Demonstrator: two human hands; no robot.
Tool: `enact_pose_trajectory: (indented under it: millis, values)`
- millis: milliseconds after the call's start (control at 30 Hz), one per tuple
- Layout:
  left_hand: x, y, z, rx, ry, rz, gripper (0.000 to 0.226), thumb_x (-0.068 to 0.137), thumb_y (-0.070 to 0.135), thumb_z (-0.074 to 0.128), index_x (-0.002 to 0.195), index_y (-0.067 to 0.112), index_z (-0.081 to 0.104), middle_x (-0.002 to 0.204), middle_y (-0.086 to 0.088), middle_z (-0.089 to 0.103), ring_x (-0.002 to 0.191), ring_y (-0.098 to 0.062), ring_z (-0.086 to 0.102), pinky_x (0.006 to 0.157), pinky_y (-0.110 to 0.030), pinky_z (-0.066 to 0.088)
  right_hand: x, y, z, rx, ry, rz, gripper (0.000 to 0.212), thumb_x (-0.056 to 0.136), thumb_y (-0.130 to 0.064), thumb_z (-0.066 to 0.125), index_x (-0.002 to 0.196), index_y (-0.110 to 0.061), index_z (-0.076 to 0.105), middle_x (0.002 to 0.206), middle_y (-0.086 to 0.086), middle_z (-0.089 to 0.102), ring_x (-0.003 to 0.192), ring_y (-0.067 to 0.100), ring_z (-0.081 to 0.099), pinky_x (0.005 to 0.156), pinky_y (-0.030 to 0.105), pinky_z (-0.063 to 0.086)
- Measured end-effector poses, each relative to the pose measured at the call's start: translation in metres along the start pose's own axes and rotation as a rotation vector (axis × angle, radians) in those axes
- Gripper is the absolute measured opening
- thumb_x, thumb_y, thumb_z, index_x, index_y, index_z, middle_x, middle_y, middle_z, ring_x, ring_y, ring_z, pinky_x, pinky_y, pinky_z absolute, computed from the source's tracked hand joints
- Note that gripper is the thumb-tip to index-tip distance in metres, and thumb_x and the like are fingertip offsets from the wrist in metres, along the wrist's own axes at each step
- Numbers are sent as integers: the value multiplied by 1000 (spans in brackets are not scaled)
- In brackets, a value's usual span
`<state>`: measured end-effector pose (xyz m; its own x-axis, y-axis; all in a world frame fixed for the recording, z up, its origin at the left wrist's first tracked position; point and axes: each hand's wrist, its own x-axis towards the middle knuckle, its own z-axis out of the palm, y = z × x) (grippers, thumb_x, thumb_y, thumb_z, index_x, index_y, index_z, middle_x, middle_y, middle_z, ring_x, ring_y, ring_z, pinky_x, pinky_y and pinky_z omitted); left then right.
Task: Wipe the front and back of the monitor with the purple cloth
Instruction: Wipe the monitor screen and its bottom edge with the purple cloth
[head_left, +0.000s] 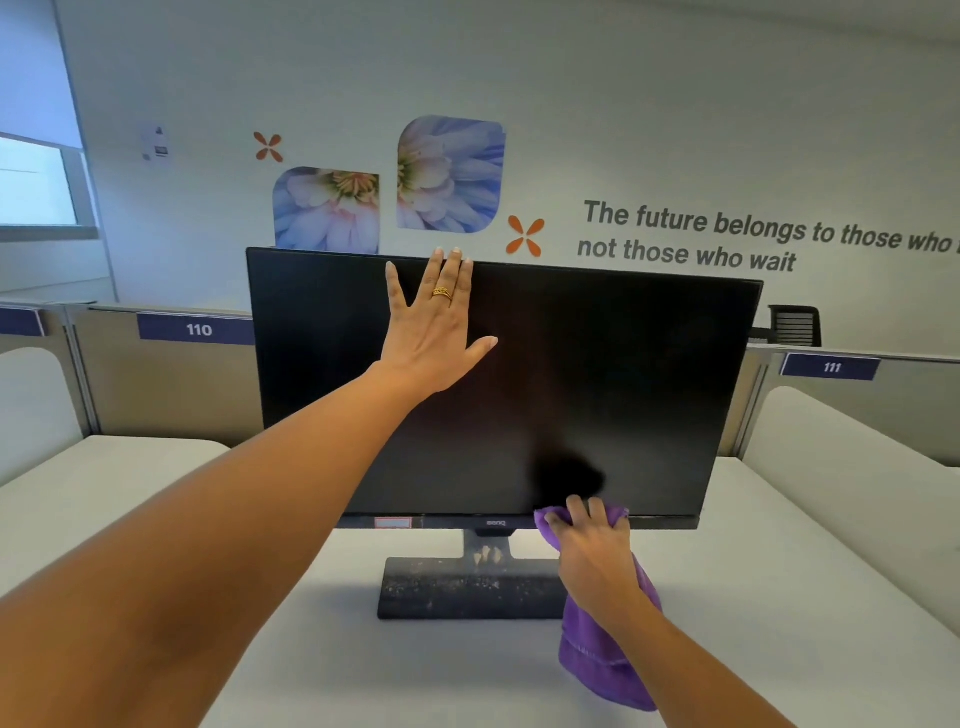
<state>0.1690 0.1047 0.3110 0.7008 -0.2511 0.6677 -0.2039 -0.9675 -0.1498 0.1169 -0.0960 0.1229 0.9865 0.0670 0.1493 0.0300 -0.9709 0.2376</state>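
Right hand (592, 551) gripping purple cloth (602, 665), BenQ monitor (623, 374), tags 110 (197, 329), 111 (831, 367)

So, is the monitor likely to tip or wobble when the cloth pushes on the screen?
Probably it wobbles a little: the monitor is wide and sits on one narrow neck. It likely will not fall, since the flat base is broad and the left hand seems to steady the top. The purple cloth presses low, so leverage seems small.
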Motion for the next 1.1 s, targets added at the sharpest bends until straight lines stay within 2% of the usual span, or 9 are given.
enact_pose_trajectory:
  millis: [567,700,767,833,900,967,1033,1067,1100]
  values:
    - [10,50,1,6,23,-76,84,92,58,31,147,7,-6,157,-10,-4,144,-24,-9,109,-61,-7,-22,107,26,2,1,267,59,94,-33,45,145,-24,18,150,4,21,135,26,26,105,39,33]
    - [12,60,-1,16,24,-66,83,92,58,31,147,7,-6,157,-10,-4,145,-24,-8,108,-61,-7,-31,116,30,9,7,344,58,93,-34,47,144,-23,23,148,6,27,132,27,31,103,39,35]
    - [14,67,0,13,25,-58,83,92,58,31,147,7,-6,157,-11,-3,145,-24,-8,108,-61,-7,-35,107,29,58,93,325,62,81,-33,65,136,-20,42,137,10,45,119,31,47,91,40,46]
    - [16,75,0,6,23,-51,83,92,58,31,147,7,-5,157,-11,-3,145,-24,-8,108,-61,-7,-32,99,37,114,130,223,70,42,-25,90,107,-14,68,104,16,65,84,36,64,62,44,54]
    - [18,82,0,3,25,-51,83,92,58,31,147,7,-4,157,-11,-2,145,-24,-8,108,-61,-7,-23,94,48,148,151,165,74,19,-20,93,90,-13,74,86,15,69,66,36,65,49,47,53]
    - [20,84,1,10,33,-55,82,92,58,30,147,7,-4,157,-11,-2,145,-24,-7,108,-61,-7,-17,95,53,151,156,170,76,15,-23,92,88,-14,75,85,15,69,67,37,66,48,50,52]
    - [20,83,2,25,41,-51,82,92,57,30,147,8,-4,157,-11,-1,145,-23,-6,108,-62,-6,-20,99,47,107,100,179,80,25,-30,93,101,-16,72,98,17,67,79,39,66,56,52,54]
    - [20,82,4,32,45,-44,81,92,57,30,147,8,-4,157,-10,-2,145,-22,-6,109,-61,-6,-22,103,42,86,52,193,80,45,-36,89,118,-19,63,115,18,61,97,39,62,70,52,54]
    - [19,81,5,36,49,-39,81,93,56,30,147,8,-5,157,-10,-2,145,-22,-6,109,-61,-6,-25,107,40,74,54,207,74,69,-39,75,135,-22,45,134,16,47,117,36,50,87,50,48]
